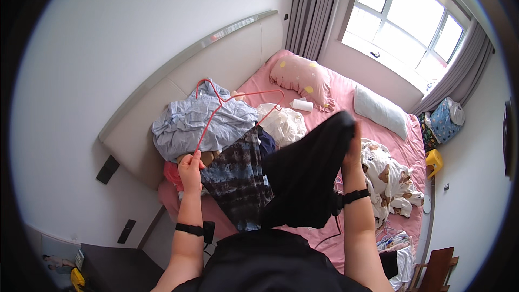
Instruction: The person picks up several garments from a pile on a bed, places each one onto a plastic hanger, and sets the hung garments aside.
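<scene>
My left hand (191,170) grips one end of a red clothes hanger (220,101), whose hook points to the upper left over the bed. My right hand (353,146) is raised at the right with a black cloth garment (308,170) hanging from it; the cloth hides part of the fingers. Beneath the hanger lies a crumpled light blue shirt (202,123). A dark tie-dye patterned garment (239,182) is spread between my hands. A white crumpled cloth (284,123) and a dark blue cloth (266,144) lie behind it.
The pink bed (344,97) carries a pink pillow (300,77), a pale pillow (379,109), a white roll (302,105) and a bear-patterned cloth (385,174). Folded clothes and hangers (399,247) lie at the near right corner. A yellow stool (434,163) stands beyond the bed; a dark cabinet (117,267) stands lower left.
</scene>
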Demonstrator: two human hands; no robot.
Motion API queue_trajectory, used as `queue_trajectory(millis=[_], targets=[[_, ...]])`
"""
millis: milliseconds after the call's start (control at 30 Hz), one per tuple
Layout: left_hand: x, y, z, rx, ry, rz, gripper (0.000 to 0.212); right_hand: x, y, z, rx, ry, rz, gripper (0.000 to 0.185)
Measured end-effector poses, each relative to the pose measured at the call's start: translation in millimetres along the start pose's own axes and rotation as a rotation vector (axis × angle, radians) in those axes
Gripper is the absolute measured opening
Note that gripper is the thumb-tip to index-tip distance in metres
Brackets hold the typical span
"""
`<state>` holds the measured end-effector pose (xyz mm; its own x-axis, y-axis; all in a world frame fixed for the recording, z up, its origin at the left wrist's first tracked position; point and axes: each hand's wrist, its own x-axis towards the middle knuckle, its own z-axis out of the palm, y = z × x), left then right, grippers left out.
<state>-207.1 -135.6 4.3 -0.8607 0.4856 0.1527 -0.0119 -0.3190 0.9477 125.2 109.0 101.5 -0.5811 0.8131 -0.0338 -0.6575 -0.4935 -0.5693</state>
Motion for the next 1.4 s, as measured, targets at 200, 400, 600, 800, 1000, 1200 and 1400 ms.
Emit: queue_trajectory(millis=[200, 400, 600, 800, 1000, 1200, 1400], targets=[[10.2, -4.2, 9.6, -0.021, 0.007, 0.013, 0.035, -78.4, 81.9, -47.0, -1.075, -0.319, 0.563, 0.059], [6.5, 2.0, 16.8, -0.018, -0.054, 0.004, 0.034, -41.7, 81.4, -30.8, -0.771, 0.164, 0.796, 0.028], [-4.9, -5.7, 12.7, -0.028, -0.229, 0.069, 0.03, -46.3, 54.9, 73.4, -0.664, -0.216, 0.655, 0.02], [-16.8, 10.8, 21.5, -0.154, -0.385, -0.002, 0.027, 34.6, 65.2, 91.6, -0.216, 0.059, 0.492, 0.028], [-25.6, 6.5, 27.7, -0.142, -0.296, -0.109, 0.028, 54.3, 96.5, 43.8, -2.287, -0.317, 0.071, 0.049], [-23.9, 9.9, 14.2, -0.162, -0.263, -0.158, 0.031, 29.9, 91.8, 28.5, -2.058, -0.18, -0.238, 0.042], [-22.5, 24.4, 24.9, -0.147, -0.47, -0.097, 0.03, 33.6, 89.2, 15.6, -2.407, 0.147, 0.203, 0.067]])
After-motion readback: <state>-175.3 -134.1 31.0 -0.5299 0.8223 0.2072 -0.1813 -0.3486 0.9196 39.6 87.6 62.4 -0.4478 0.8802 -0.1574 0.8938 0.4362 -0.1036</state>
